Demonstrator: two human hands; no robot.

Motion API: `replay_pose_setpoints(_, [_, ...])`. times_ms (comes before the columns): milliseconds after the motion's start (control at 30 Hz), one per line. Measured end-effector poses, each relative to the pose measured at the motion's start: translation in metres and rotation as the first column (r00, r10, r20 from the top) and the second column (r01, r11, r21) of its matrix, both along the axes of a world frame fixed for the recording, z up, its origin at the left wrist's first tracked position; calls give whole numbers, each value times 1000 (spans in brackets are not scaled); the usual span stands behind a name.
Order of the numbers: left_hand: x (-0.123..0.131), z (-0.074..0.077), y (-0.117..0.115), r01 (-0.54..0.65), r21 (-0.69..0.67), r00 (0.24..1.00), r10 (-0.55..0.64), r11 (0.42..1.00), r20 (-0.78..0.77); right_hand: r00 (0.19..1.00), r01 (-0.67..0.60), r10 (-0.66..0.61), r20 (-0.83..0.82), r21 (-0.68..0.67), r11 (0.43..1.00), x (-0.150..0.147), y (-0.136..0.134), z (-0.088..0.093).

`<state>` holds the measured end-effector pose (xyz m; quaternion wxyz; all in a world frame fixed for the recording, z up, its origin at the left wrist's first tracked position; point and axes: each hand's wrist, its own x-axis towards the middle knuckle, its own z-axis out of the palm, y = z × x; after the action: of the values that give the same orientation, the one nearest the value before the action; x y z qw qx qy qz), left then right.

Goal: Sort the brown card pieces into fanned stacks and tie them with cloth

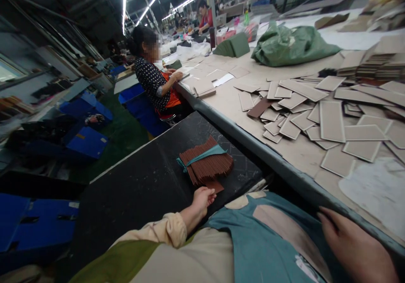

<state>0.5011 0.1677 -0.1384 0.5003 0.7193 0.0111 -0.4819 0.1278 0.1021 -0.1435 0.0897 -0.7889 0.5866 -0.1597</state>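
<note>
Pinches brown piece [215,185] with left hand [202,201] by tied stack [210,165], at near edge of black bench [139,190]. Cannot tell grip of right hand [356,243].

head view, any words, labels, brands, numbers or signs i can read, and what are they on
No text is readable.
Pale tag on the lower-left blue box: too small to read.
White-and-dark patch on the teal apron: too blurred to tell whether it has lettering.
</note>
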Motion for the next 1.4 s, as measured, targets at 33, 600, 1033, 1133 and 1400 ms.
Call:
replay_pose_setpoints(33, [0,0,0,5,-9,1000,-5,1000,-19,1000,-28,28,4,21,999,24,-6,10])
replay_pose_setpoints(600, [-1,-27,-9,70,-159,970,-104,985,-221,571,-666,766,-296,378,643,260,-14,44])
replay_pose_setpoints(1033, [73,4,4,348,-10,887,-333,937,-320,649,-606,738,-187,460,649,246,-38,29])
replay_pose_setpoints(1133, [80,11,-6,318,-81,891,-327,945,-315,660,-614,739,-135,469,635,242,-36,32])
replay_pose_setpoints(1400, [86,18,-19,150,-152,809,-210,977,-549,737,-602,675,21,474,643,223,-27,34])
